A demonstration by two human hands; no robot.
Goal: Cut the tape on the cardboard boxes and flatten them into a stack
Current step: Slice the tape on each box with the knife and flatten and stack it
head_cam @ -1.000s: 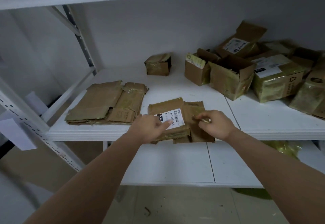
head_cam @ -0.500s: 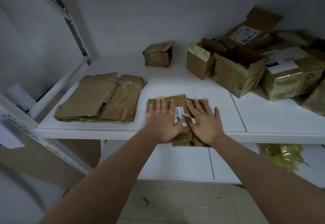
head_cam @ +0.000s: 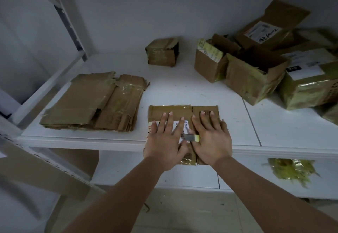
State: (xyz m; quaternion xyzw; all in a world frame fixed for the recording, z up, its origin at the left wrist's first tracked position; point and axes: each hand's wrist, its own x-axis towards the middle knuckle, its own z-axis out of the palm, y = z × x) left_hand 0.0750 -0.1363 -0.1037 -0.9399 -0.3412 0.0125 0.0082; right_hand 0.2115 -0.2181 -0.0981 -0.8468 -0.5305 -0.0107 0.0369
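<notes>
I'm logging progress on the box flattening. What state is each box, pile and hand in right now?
Left hand: flat, fingers straight, pressing the labelled box.
Right hand: flat on the same box, a small blade tucked at its thumb.
Labelled box: flattened, overhanging the shelf edge.
Flattened stack: lying flat at left.
Small box: still formed, apart from the others.
Boxes at right: unflattened, several with flaps open.

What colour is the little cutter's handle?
Yellow: the cutter has a grey blade and yellow handle, seen in the head view.
</notes>
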